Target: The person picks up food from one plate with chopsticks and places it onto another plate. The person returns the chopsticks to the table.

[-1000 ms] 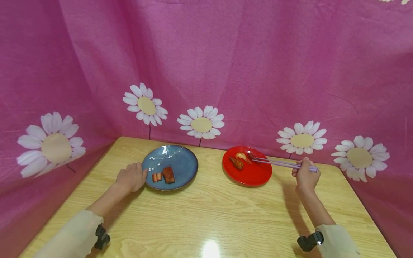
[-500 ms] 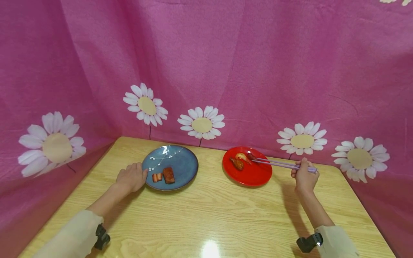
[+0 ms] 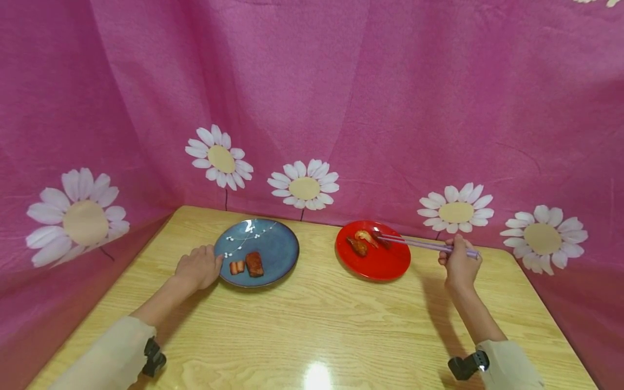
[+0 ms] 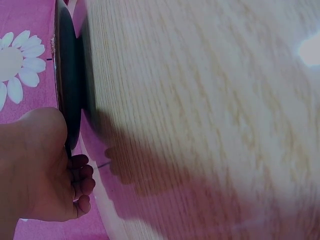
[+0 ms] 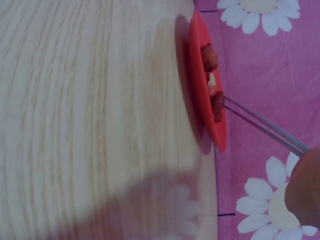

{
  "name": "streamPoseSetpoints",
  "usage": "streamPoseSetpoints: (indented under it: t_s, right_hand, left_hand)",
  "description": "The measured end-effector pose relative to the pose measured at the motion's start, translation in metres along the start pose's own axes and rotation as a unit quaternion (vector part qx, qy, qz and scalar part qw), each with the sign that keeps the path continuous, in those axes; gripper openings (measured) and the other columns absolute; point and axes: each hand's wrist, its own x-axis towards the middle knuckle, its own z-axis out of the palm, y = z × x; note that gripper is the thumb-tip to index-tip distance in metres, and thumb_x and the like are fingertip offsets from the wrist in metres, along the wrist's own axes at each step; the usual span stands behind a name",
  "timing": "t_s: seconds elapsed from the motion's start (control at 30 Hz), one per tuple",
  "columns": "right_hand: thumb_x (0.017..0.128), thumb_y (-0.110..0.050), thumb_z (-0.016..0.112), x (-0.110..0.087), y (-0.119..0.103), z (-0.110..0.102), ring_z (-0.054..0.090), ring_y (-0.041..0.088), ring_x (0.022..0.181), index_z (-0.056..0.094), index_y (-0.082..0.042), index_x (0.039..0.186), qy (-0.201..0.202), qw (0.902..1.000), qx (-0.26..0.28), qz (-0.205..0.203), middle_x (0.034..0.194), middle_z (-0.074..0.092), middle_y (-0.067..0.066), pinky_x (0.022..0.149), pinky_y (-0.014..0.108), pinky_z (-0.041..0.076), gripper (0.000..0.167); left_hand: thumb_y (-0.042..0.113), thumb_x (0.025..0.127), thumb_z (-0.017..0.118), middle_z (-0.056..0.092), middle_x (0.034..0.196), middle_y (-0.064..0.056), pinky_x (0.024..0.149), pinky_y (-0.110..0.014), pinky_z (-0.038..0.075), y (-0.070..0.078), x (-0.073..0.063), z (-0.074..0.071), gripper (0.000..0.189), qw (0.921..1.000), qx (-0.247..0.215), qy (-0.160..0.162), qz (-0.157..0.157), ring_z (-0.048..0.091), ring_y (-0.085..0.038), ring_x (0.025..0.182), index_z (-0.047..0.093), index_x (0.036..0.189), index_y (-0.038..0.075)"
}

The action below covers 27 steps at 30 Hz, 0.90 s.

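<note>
My left hand [image 3: 199, 268] grips the left rim of a blue plate [image 3: 280, 252] with white blossom decoration; in the left wrist view its thumb lies along the rim and the fingers curl below. Two brown meat pieces lie on that plate, a small striped one [image 3: 236, 267] and a larger block [image 3: 254, 264]. With my right hand [image 3: 460, 265] I hold a pair of purple chopsticks [image 3: 426, 245]. Their tips reach a dark red piece of food [image 5: 218, 105] on the red plate [image 3: 380, 270]. Beside it lie a shrimp [image 3: 364, 236] and a brown drumstick-shaped piece [image 3: 358, 247].
Both plates stand toward the back of a light wooden table [image 3: 292, 330]. A pink curtain [image 3: 312, 97] printed with daisies rises behind and along the sides. Each sleeve carries a black wrist device, such as the right one [image 3: 468, 365].
The chopstick tips have shifted slightly left and up over the dark red piece, which now shows below them. My left hand and the blue plate have stayed put.
</note>
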Motion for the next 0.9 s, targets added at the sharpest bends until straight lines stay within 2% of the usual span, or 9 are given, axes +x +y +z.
streamPoseSetpoints:
  t_s: [0.13,0.27,0.43,0.53,0.67,0.9]
  right_hand:
    - [0.104,-0.013,0.05,-0.004,-0.005,0.009,0.052,0.007,0.042,0.061,-0.001,0.072,-0.022,0.9994,0.018,0.02,0.058,0.058,0.002,0.039,0.018,0.041,0.036]
    - [0.105,-0.014,0.049,-0.012,-0.009,0.018,0.05,0.007,0.044,0.061,-0.004,0.072,-0.077,0.9954,0.022,0.051,0.059,0.057,0.002,0.041,0.018,0.04,0.036]
    - [0.107,-0.019,0.046,-0.024,-0.013,0.028,0.05,0.008,0.05,0.062,-0.007,0.075,-0.192,0.9779,0.005,0.082,0.06,0.056,0.001,0.048,0.017,0.04,0.038]
    - [0.108,-0.02,0.044,-0.03,-0.013,0.033,0.049,0.008,0.053,0.062,-0.009,0.076,-0.242,0.9659,-0.004,0.093,0.063,0.055,0.0,0.05,0.017,0.04,0.038]
    - [0.108,-0.02,0.044,-0.038,-0.012,0.042,0.049,0.008,0.054,0.062,-0.009,0.077,-0.269,0.9571,-0.008,0.108,0.064,0.055,0.0,0.05,0.017,0.04,0.038]
    - [0.108,-0.016,0.043,-0.048,-0.007,0.06,0.048,0.008,0.053,0.061,-0.008,0.079,-0.283,0.9526,-0.016,0.112,0.063,0.053,0.0,0.049,0.017,0.038,0.035]
  left_hand:
    - [0.026,0.105,0.04,0.052,0.089,-0.018,0.075,-0.054,0.046,-0.001,0.002,0.001,0.038,1.0,0.001,0.0,0.0,0.055,-0.038,0.09,0.049,0.102,-0.011]
    - [0.025,0.105,0.04,0.052,0.089,-0.018,0.075,-0.055,0.046,-0.002,0.003,0.003,0.038,1.0,0.001,-0.001,-0.002,0.055,-0.038,0.09,0.049,0.103,-0.011]
    - [0.025,0.105,0.04,0.052,0.089,-0.018,0.076,-0.055,0.046,-0.002,0.002,0.003,0.037,1.0,-0.001,-0.002,-0.003,0.055,-0.038,0.091,0.049,0.104,-0.011]
    - [0.026,0.105,0.04,0.052,0.091,-0.019,0.076,-0.055,0.045,-0.002,0.002,0.003,0.038,1.0,-0.004,-0.005,-0.004,0.055,-0.038,0.092,0.049,0.104,-0.011]
    - [0.026,0.105,0.041,0.054,0.093,-0.02,0.078,-0.055,0.045,-0.002,0.002,0.003,0.039,0.9999,-0.005,-0.008,-0.006,0.056,-0.039,0.095,0.05,0.106,-0.012]
    - [0.026,0.105,0.042,0.053,0.09,-0.018,0.075,-0.055,0.046,-0.002,0.003,0.004,0.038,1.0,0.001,-0.003,-0.005,0.055,-0.037,0.09,0.05,0.104,-0.011]
